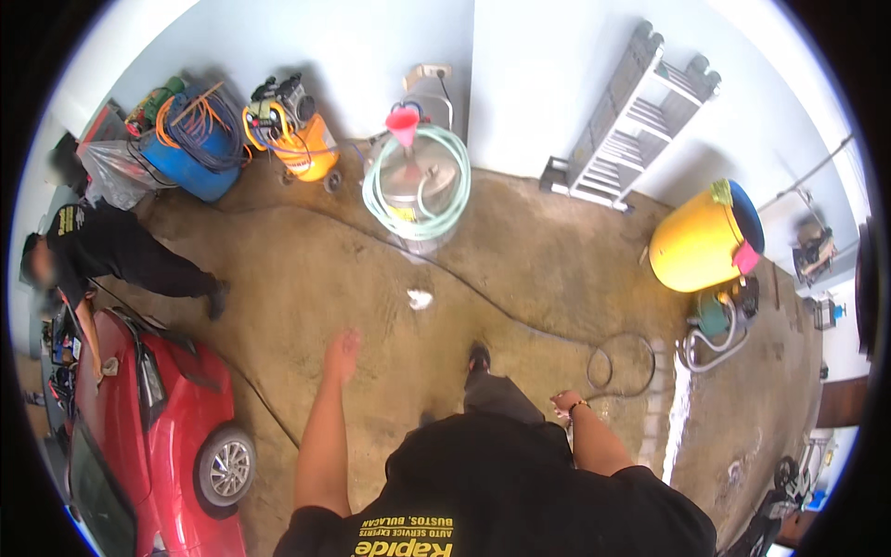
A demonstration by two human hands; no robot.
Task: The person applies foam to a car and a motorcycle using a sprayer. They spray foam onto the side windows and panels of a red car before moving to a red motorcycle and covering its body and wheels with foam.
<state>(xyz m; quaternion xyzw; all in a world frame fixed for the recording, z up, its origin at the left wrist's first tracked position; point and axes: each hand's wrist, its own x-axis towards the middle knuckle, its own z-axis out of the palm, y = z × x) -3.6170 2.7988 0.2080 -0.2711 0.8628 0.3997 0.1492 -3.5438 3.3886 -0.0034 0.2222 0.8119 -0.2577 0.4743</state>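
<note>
My left hand [342, 356] hangs in the air over the wet floor, its fingers loosely stretched out, with nothing seen in it. At my right side, my right hand [566, 403] is curled closed below a dark bracelet. A small pale patch shows under its fingers, too small to name. A crumpled white piece of cloth or paper [419, 299] lies on the floor ahead, apart from both hands. One dark shoe [479, 357] of mine is stepped forward.
A red car [172, 418] stands at left; a co-worker [121, 246] bends over it, holding a cloth. A dark hose [483, 299] crosses the floor. Along the wall are a yellow compressor [311, 148], a metal drum [418, 181], a ladder [631, 125] and a yellow barrel [691, 246].
</note>
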